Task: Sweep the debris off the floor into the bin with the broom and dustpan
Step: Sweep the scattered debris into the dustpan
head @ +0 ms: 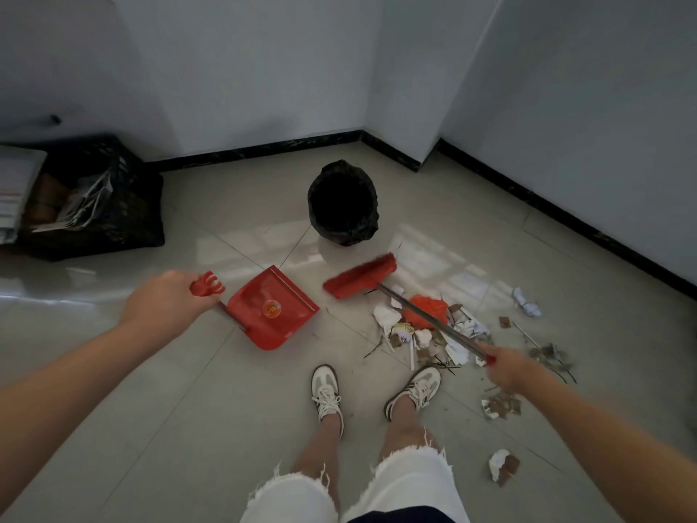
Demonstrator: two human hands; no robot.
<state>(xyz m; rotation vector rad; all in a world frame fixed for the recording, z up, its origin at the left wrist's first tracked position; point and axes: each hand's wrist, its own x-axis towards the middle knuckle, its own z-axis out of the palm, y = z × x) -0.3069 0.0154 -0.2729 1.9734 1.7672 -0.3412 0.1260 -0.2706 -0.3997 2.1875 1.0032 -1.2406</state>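
Head view, from your left: a dark crate (94,198) of papers stands by the wall, well apart from the work. Your left hand (166,300) is curled round the dustpan's handle top, and the red dustpan (273,309) lies empty, its mouth toward the broom. If its lip is not flat on the tile, fine bits will likely slide under. The black-lined bin (342,203) stands just beyond the blurred broom head (360,276); a wide stroke could knock it. The debris (426,326) lies heaped near your shoes, so a hard sweep may scatter it over them. Your right hand (507,371) grips the broom's handle end. Stray scraps (501,405) farther right are easily missed.
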